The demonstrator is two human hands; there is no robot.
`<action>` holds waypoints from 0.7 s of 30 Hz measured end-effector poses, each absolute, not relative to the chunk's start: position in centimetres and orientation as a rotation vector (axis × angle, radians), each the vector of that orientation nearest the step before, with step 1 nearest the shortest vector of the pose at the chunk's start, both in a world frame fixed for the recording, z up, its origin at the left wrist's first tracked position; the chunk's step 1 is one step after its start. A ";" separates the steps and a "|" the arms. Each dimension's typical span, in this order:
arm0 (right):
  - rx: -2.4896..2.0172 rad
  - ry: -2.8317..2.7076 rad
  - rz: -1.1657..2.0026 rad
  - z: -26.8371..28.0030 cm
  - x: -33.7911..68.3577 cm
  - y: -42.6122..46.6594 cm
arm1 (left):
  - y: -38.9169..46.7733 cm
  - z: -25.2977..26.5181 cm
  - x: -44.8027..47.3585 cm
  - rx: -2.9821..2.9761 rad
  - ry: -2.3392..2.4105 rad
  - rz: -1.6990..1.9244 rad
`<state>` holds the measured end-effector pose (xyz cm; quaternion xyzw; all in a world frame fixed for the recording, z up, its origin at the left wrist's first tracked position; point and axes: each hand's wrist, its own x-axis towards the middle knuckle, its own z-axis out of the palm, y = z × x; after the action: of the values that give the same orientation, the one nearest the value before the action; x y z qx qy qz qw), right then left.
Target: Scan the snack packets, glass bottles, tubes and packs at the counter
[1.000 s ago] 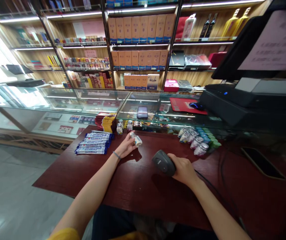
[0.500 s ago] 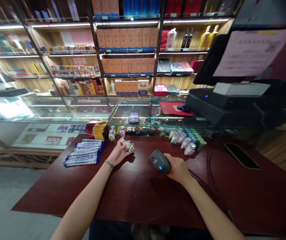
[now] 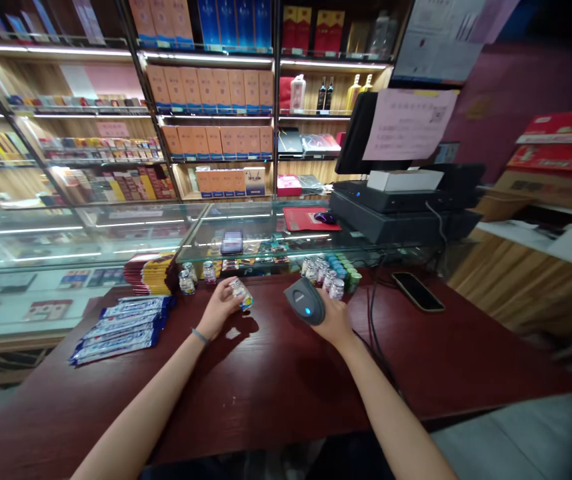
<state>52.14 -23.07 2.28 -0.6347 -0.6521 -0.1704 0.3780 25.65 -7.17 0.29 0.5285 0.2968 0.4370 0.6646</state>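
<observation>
My left hand [image 3: 219, 310] pinches a small clear bottle [image 3: 241, 294] with a white, blue and yellow label, tilted and held above the table. A dark grey barcode scanner [image 3: 305, 301] with a lit blue light is gripped in my right hand [image 3: 335, 319], its head turned toward the bottle but apart from it. Beyond my left hand, three similar small bottles [image 3: 187, 282] stand near the glass. Behind the scanner is a cluster of small bottles [image 3: 337, 289], with green-capped ones [image 3: 353, 279] along their right side.
Blue-and-white packets [image 3: 119, 330] lie at the left, before a stack of yellow and maroon packets [image 3: 152, 275]. A phone [image 3: 418, 291] and the scanner's cable [image 3: 373, 320] are at the right. A glass counter [image 3: 131, 233] borders the table [image 3: 266, 393]; a monitor [image 3: 359, 137] stands beyond.
The view has swung to the right. My left hand has turned over from palm up, and the bottle is now raised and tilted between its fingers. The scanner stays in my right hand.
</observation>
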 end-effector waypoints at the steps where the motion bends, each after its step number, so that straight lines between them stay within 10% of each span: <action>1: -1.617 -1.627 -0.450 2.3 52.6 -23.1 | -7.2 0.5 26.6 1.220 0.668 0.985; 21: -1.647 -0.866 -0.481 1.7 60.7 -24.5 | -8.9 -0.8 45.8 1.568 0.525 0.980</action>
<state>60.66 -24.54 1.74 -0.7025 -0.3693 -0.2052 0.5727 45.75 -8.87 -0.85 0.6687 0.2238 0.4179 0.5728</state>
